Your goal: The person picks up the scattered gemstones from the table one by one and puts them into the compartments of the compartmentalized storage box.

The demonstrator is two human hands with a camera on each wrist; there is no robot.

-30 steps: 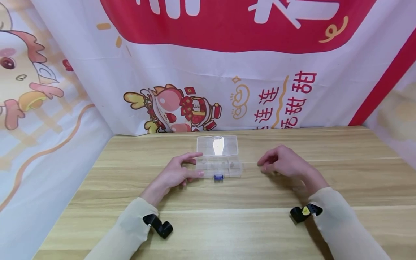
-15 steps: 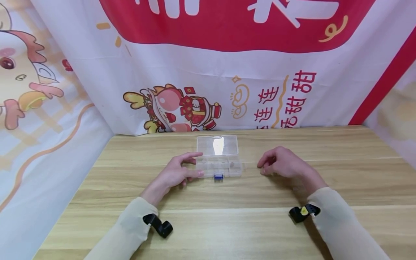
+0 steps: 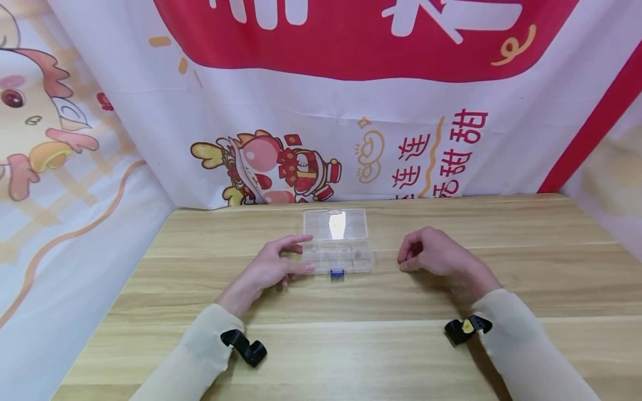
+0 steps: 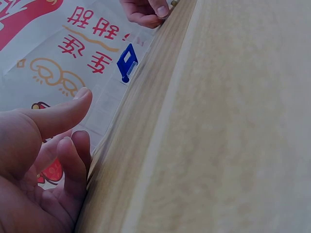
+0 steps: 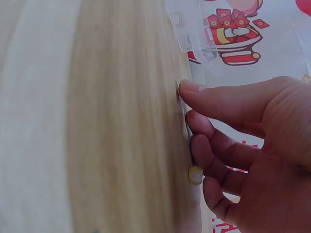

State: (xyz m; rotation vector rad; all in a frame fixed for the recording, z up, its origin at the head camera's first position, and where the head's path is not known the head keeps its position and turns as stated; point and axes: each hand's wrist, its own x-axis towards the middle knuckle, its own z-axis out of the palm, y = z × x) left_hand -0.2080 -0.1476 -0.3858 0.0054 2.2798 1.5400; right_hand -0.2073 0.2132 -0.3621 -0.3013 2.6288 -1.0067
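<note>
A clear plastic compartment box with a blue latch lies on the table, its lid folded back. My left hand rests at its left end, thumb on the front corner and index finger by the hinge; the other fingers curl loosely in the left wrist view. To the right of the box, my right hand is low over the table, its thumb and fingers bent downward. A small yellowish-white piece shows beside those fingers in the right wrist view. Whether anything is between the fingertips cannot be made out.
The wooden table ends at a printed cloth backdrop behind the box. Faint small spots, too small to identify, show inside the box's compartments. Black wrist cameras sit on both sleeves.
The right hand has shifted very slightly, its thumb and fingertips drawing a little closer together. The left hand and the box have stayed where they were.
</note>
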